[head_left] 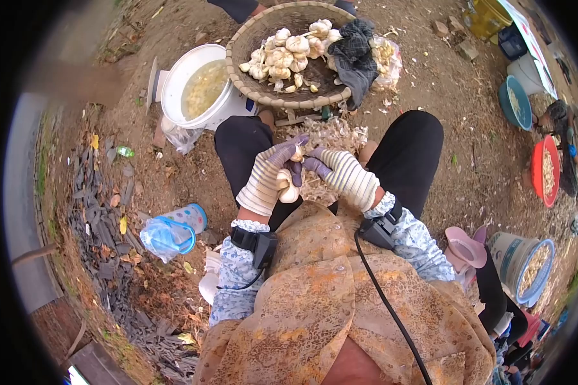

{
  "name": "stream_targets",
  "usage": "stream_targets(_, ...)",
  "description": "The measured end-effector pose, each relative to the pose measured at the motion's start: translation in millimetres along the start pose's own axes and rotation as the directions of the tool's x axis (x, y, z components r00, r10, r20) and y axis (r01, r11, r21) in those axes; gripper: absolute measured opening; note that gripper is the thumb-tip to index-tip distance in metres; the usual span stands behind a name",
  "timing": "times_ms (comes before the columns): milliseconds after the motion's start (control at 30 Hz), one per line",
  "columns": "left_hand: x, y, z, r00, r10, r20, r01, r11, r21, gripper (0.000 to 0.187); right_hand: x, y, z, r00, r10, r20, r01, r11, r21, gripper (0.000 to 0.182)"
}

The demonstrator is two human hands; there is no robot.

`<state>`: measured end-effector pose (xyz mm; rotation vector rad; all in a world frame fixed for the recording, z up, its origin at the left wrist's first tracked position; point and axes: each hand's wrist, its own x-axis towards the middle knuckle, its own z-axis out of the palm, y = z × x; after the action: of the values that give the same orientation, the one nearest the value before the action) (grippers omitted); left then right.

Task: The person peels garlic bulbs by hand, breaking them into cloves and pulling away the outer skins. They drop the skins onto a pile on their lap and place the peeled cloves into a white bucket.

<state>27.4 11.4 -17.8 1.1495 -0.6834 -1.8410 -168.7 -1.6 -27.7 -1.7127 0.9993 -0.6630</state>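
Note:
Both of my hands wear striped knit gloves with purple fingertips and meet above my lap. My left hand (268, 177) is closed around garlic: a small garlic clove (297, 154) shows at its fingertips, and a pale garlic bulb (288, 187) sits against its palm. Close on the right, my right hand (344, 174) has its thumb and fingers pinched together beside the clove; what lies between them is hidden. In front of my knees stands a woven basket (236, 70) with several garlic bulbs (280, 56) and a dark cloth (354, 54). Garlic skins (334, 136) cover the ground between my legs.
A white bucket (173, 90) of cloudy water and pale pieces stands left of the basket. A lidded cup in a plastic bag (167, 236) lies left. To the right are a teal basin (515, 102), a red basin (538, 173), a large bucket (508, 253) and other people.

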Motion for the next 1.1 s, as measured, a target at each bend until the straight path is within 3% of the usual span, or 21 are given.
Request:
stream_targets(67,-6,0,2,1.000,0.008,0.021,-0.008,0.999,-0.034,0.041,0,1,0,1.000,-0.011,0.008,0.011,1.000,0.013,0.028)
stream_targets(133,-8,3,13,1.000,0.015,-0.019,-0.017,0.996,-0.087,0.046,2,-2,-3,0.992,0.097,0.087,-0.115,0.966,0.232,0.030)
stream_targets(167,-6,1,10,1.000,0.015,-0.019,-0.016,0.996,-0.088,0.046,2,-4,-5,0.991,0.098,0.087,-0.116,0.966,0.231,0.030)
stream_targets(233,-3,0,8,0.991,0.129,0.017,-0.130,0.989,0.074,0.047,0,-8,-10,0.969,0.209,0.127,-0.240,0.915,0.324,0.031)
stream_targets(300,-3,-4,9,0.984,0.178,0.009,-0.177,0.965,0.192,0.046,0,-8,-9,0.985,0.141,0.102,-0.165,0.944,0.286,0.031)
stream_targets(367,-3,-5,6,0.994,0.100,0.052,-0.103,0.993,0.050,0.043,0,-12,-10,0.971,0.151,0.185,-0.217,0.882,0.419,0.030)
stream_targets(400,-7,2,10,0.999,0.046,-0.006,-0.046,0.998,-0.053,0.037,-1,-11,-10,0.974,0.146,0.174,-0.211,0.860,0.465,0.031)
stream_targets(433,-7,2,8,0.999,0.046,-0.006,-0.046,0.998,-0.053,0.037,-2,-9,-15,0.974,0.146,0.174,-0.211,0.860,0.465,0.031)
stream_targets(500,-3,0,-2,0.999,0.013,-0.034,-0.022,0.960,-0.278,0.034,-5,-5,-29,0.954,0.101,0.281,-0.232,0.841,0.488,0.035)
stream_targets(533,0,0,-6,0.991,0.132,-0.039,-0.133,0.990,-0.054,0.029,-5,-4,-30,0.951,0.159,0.266,-0.269,0.847,0.458,0.037)
stream_targets(567,1,-3,-7,0.991,0.131,-0.040,-0.133,0.990,-0.055,0.029,-3,-4,-29,0.950,0.160,0.267,-0.271,0.847,0.458,0.037)
stream_targets(600,-1,0,1,0.984,0.156,-0.090,-0.139,0.975,0.172,0.029,1,-5,-27,0.958,0.183,0.221,-0.248,0.916,0.315,0.037)
stream_targets(633,-2,1,6,0.973,0.190,-0.132,-0.125,0.912,0.391,0.028,4,-6,-24,0.965,0.198,0.170,-0.226,0.960,0.163,0.037)
stream_targets(667,4,-8,0,0.948,0.310,-0.078,-0.189,0.742,0.643,0.030,6,-8,-21,0.983,0.139,0.121,-0.144,0.989,0.033,0.032)
stream_targets(700,14,-22,-10,0.811,0.563,0.158,-0.421,0.375,0.826,0.037,7,-2,-14,0.983,0.140,0.118,-0.145,0.989,0.035,0.032)
stream_targets(767,10,-16,-2,0.821,0.522,0.229,-0.320,0.090,0.943,0.043,10,17,0,0.995,-0.099,0.006,0.099,0.991,-0.093,0.030)
stream_targets(800,7,-13,2,0.822,0.522,0.229,-0.320,0.090,0.943,0.043,10,12,0,0.995,-0.098,0.006,0.098,0.991,-0.092,0.030)
stream_targets(867,3,-7,11,0.855,0.476,0.205,-0.182,-0.095,0.979,0.043,11,3,-3,0.998,0.002,0.068,0.015,0.972,-0.234,0.030)
stream_targets(967,-2,2,19,0.903,0.401,0.152,-0.106,-0.134,0.985,0.039,11,0,-4,0.996,0.034,0.087,-0.002,0.939,-0.345,0.031)
stream_targets(1033,-1,0,12,0.895,0.398,0.201,-0.184,-0.082,0.980,0.039,10,-3,-12,0.993,-0.055,0.108,0.097,0.894,-0.437,0.030)
stream_targets(1100,-1,-2,7,0.884,0.395,0.249,-0.259,-0.027,0.965,0.039,11,3,-16,0.996,-0.042,0.073,0.073,0.867,-0.492,0.028)
